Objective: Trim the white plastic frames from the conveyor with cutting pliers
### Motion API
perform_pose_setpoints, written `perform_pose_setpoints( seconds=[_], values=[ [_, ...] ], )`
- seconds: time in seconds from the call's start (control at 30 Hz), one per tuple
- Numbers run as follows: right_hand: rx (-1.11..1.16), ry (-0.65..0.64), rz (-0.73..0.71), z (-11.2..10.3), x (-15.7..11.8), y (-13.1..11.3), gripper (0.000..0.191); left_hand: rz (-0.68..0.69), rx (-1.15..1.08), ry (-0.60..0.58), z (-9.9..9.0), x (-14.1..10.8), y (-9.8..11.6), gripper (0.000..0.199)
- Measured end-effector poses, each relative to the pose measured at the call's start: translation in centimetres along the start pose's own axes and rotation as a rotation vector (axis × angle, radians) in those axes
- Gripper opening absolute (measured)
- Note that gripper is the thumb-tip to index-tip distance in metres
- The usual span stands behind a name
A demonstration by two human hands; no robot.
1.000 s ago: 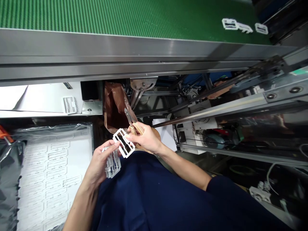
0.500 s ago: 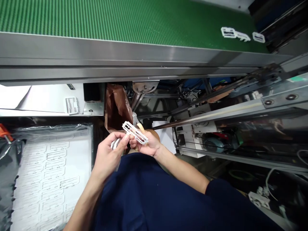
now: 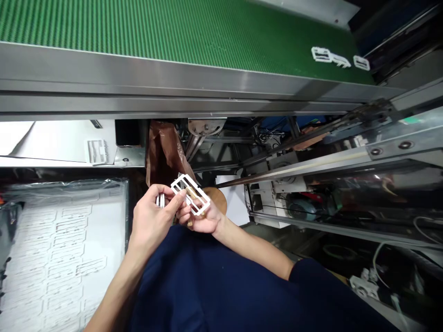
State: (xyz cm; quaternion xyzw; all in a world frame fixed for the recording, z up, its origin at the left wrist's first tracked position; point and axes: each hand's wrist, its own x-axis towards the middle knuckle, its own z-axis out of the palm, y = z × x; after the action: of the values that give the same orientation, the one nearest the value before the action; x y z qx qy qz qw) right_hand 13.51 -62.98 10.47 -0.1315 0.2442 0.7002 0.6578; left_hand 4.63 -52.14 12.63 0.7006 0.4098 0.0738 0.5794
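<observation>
My left hand [image 3: 155, 214] pinches a white plastic frame with long slots [image 3: 190, 194] between thumb and fingers. More thin white frames [image 3: 160, 200] are tucked in the curl of the same hand, edges showing. Behind the tilted frame, my right hand [image 3: 206, 219] is closed with its fingers curled close to the frame's lower edge. Something yellow-tan [image 3: 189, 222] shows at its fingers; whether it is a finger covering or a held tool I cannot tell. The frame hides part of this hand.
A green ribbed conveyor belt [image 3: 155, 32] runs across the top, carrying several white frames [image 3: 321, 54] at right. Lower left, a plastic-lined box [image 3: 107, 203] holds rows of frames. A brown bag [image 3: 164, 147], a phone [image 3: 129, 133] and another frame [image 3: 97, 151] lie beyond. Metal rails [image 3: 311, 163] stand right.
The frame has turned so its slotted face shows more broadly. Both hands have shifted slightly left and down in view, and the camera has moved a little.
</observation>
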Motion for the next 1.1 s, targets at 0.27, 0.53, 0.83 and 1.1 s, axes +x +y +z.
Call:
perform_pose_setpoints(
  seconds=[0.27, 0.53, 0.83, 1.1],
  values=[
    [0.057, -0.025, 0.005, -0.2, 0.1, 0.0, 0.020, -0.007, -0.006, -0.019, 0.0, 0.2, 0.0, 0.035],
    [0.088, -0.035, -0.042, -0.1, 0.2, 0.0, 0.019, -0.024, -0.241, -0.106, 0.1, 0.0, 0.7, 0.030],
    [0.095, -0.134, -0.094, -0.4, 0.3, 0.2, 0.026, -0.002, -0.320, -0.117, -0.7, 0.4, 0.5, 0.022],
    [0.007, -0.169, -0.118, -0.8, 0.6, 0.4, 0.026, 0.064, -0.248, -0.060, -1.5, 1.7, 1.6, 0.018]
  ],
)
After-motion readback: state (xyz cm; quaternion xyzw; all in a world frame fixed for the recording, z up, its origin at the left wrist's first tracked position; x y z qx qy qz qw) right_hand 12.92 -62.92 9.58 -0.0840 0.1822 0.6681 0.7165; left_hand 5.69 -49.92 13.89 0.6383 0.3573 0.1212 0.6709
